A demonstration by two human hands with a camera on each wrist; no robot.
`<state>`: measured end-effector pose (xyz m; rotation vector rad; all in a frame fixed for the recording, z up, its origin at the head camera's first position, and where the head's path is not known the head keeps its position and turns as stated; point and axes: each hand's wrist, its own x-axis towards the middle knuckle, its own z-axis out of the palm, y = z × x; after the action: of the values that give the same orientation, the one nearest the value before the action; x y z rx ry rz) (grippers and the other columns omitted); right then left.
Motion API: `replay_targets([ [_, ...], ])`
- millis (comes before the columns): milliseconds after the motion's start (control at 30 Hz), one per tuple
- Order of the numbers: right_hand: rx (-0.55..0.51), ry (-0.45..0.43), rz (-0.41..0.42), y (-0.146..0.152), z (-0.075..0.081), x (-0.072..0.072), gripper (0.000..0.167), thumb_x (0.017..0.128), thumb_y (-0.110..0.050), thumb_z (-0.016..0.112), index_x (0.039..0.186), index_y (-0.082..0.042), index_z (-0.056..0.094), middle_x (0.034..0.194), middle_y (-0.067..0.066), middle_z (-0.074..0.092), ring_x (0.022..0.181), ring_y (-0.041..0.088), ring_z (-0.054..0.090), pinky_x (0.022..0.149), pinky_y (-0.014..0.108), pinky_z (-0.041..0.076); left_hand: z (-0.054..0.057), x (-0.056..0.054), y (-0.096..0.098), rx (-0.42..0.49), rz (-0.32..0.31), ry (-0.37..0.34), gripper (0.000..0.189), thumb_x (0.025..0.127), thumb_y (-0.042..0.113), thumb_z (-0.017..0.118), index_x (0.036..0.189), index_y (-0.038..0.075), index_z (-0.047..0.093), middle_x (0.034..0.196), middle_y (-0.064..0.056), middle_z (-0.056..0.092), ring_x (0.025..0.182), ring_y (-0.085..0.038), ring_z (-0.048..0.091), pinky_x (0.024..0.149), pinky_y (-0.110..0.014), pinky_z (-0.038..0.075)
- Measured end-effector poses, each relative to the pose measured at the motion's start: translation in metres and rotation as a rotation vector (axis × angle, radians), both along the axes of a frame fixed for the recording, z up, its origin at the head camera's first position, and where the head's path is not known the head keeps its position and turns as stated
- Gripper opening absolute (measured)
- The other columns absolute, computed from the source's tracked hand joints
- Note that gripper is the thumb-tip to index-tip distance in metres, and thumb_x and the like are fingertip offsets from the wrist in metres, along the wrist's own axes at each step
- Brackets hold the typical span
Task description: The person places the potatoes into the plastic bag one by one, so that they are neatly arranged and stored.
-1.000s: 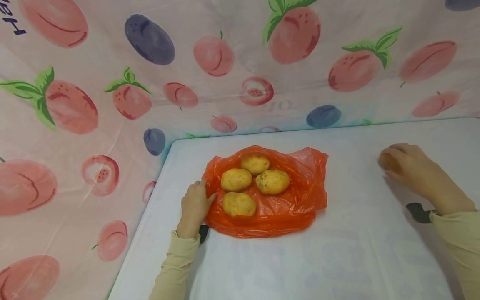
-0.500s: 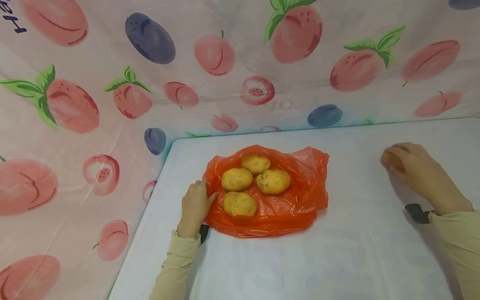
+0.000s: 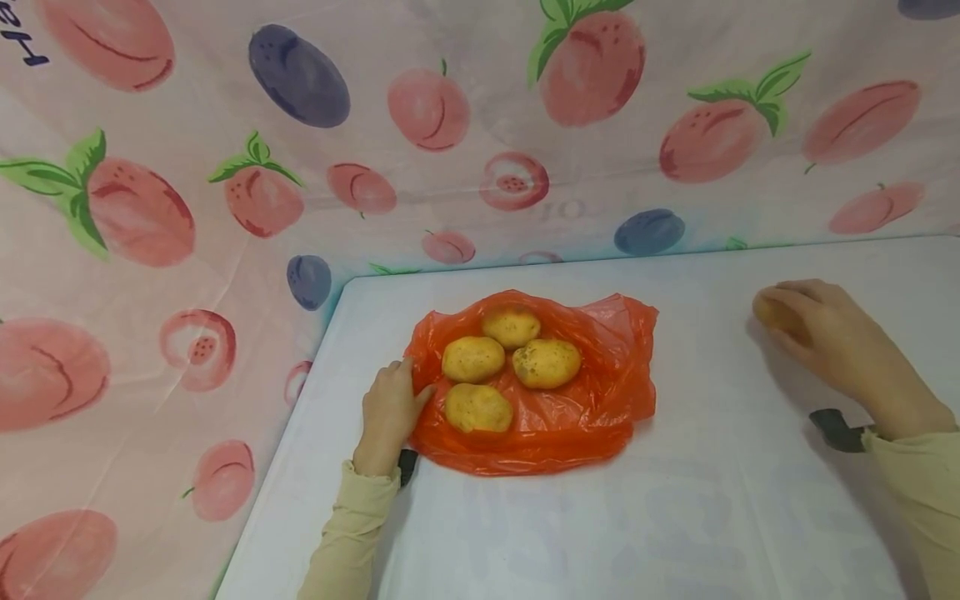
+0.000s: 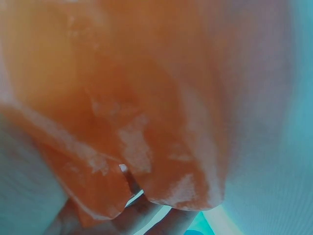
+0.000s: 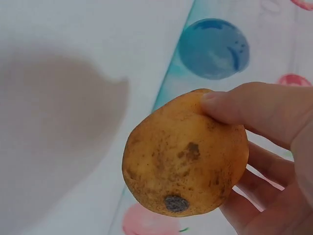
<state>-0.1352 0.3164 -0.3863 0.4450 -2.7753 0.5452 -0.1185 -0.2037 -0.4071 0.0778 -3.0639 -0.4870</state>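
At the right of the table, my right hand (image 3: 828,337) holds a potato (image 5: 183,156) between thumb and fingers. Dark blemishes mark the potato's yellow-brown skin, and its shadow falls on the tabletop in the right wrist view. My left hand (image 3: 390,415) grips the left edge of a thin orange-red plastic bag (image 3: 551,411), its fingertips partly behind the film in the left wrist view. Several more potatoes lie on or in the spread bag: one at the back (image 3: 511,326), one at the left (image 3: 473,359), one at the right (image 3: 547,363) and one nearest the front (image 3: 478,408).
A white-covered table (image 3: 675,508) bears the bag. Behind it and along its left side hangs a fruit-printed curtain (image 3: 450,200). Black wrist mounts show at the left cuff (image 3: 407,468) and the right cuff (image 3: 837,430).
My right hand shifts slightly right, then back left and a little away from me, turning the potato so more of it shows. My left hand and the bag stay put.
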Motion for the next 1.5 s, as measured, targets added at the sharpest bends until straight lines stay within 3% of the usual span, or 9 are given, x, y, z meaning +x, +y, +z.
replay_targets([
  [333,-0.022,0.186,0.1,-0.021,0.014,0.005,0.055,0.07,0.012,0.08,0.12,0.012,0.059,0.121,0.033,0.054,0.112,0.05,0.047,0.094,0.064,0.039,0.0,0.0,0.0,-0.003,-0.002,0.003,0.049,0.087,0.028,0.077,0.123,-0.001,0.06,0.098,-0.015,0.063,0.089,-0.031,0.057,0.076,-0.046,0.057],
  [700,-0.023,0.22,0.175,-0.038,0.028,0.011,0.06,0.068,0.009,0.082,0.123,0.01,0.059,0.122,0.029,0.055,0.112,0.046,0.05,0.092,0.062,0.042,-0.001,0.0,0.0,-0.012,0.006,-0.006,0.05,0.087,0.028,0.078,0.124,-0.001,0.06,0.1,-0.016,0.064,0.09,-0.031,0.058,0.077,-0.046,0.057],
  [967,-0.027,0.264,0.212,-0.05,0.036,0.017,0.066,0.066,0.009,0.083,0.127,0.006,0.059,0.124,0.026,0.057,0.114,0.043,0.051,0.104,0.053,0.04,-0.001,-0.001,0.0,-0.017,0.003,0.002,0.05,0.087,0.028,0.078,0.124,-0.001,0.06,0.1,-0.016,0.064,0.091,-0.032,0.059,0.078,-0.047,0.057],
  [1100,-0.022,0.281,0.246,-0.057,0.041,0.02,0.07,0.065,0.012,0.083,0.13,0.005,0.058,0.127,0.025,0.056,0.116,0.042,0.051,0.116,0.029,0.033,-0.001,0.0,0.0,-0.017,0.004,-0.001,0.05,0.087,0.028,0.078,0.124,-0.001,0.06,0.101,-0.017,0.064,0.092,-0.032,0.059,0.079,-0.047,0.057],
  [1200,-0.026,0.309,0.274,-0.062,0.044,0.022,0.07,0.065,0.013,0.082,0.13,0.006,0.057,0.127,0.025,0.056,0.116,0.042,0.052,0.116,0.013,0.021,-0.001,0.0,0.0,-0.012,0.005,-0.004,0.05,0.087,0.028,0.077,0.124,-0.001,0.06,0.101,-0.016,0.064,0.092,-0.032,0.058,0.079,-0.047,0.057],
  [1267,-0.031,0.319,0.288,-0.065,0.045,0.022,0.067,0.067,0.011,0.081,0.13,0.006,0.057,0.128,0.025,0.056,0.116,0.042,0.052,0.116,0.013,0.021,-0.001,0.0,0.0,-0.006,0.004,-0.004,0.05,0.087,0.028,0.077,0.124,0.0,0.06,0.101,-0.016,0.064,0.092,-0.032,0.058,0.079,-0.046,0.057],
  [1367,-0.039,0.33,0.304,-0.068,0.047,0.022,0.046,0.093,-0.018,0.069,0.13,0.006,0.058,0.128,0.025,0.057,0.116,0.043,0.052,0.116,0.015,0.023,-0.002,0.0,0.0,-0.002,0.003,0.0,0.05,0.087,0.028,0.077,0.124,0.0,0.06,0.101,-0.016,0.064,0.092,-0.032,0.058,0.08,-0.046,0.057],
  [1433,-0.046,0.343,0.322,-0.071,0.049,0.022,0.053,0.102,-0.039,0.051,0.129,0.006,0.058,0.126,0.025,0.057,0.115,0.043,0.052,0.116,0.013,0.022,-0.002,0.0,0.0,-0.002,0.002,0.004,0.05,0.087,0.028,0.078,0.124,0.0,0.06,0.102,-0.016,0.064,0.092,-0.032,0.058,0.079,-0.046,0.057],
  [1500,-0.053,0.376,0.352,-0.074,0.05,0.022,0.07,0.103,-0.052,0.031,0.128,0.006,0.059,0.124,0.026,0.058,0.113,0.043,0.053,0.114,0.01,0.019,-0.002,0.0,0.0,-0.004,0.001,0.006,0.05,0.087,0.028,0.078,0.124,0.0,0.06,0.102,-0.016,0.064,0.092,-0.032,0.058,0.079,-0.046,0.057],
])
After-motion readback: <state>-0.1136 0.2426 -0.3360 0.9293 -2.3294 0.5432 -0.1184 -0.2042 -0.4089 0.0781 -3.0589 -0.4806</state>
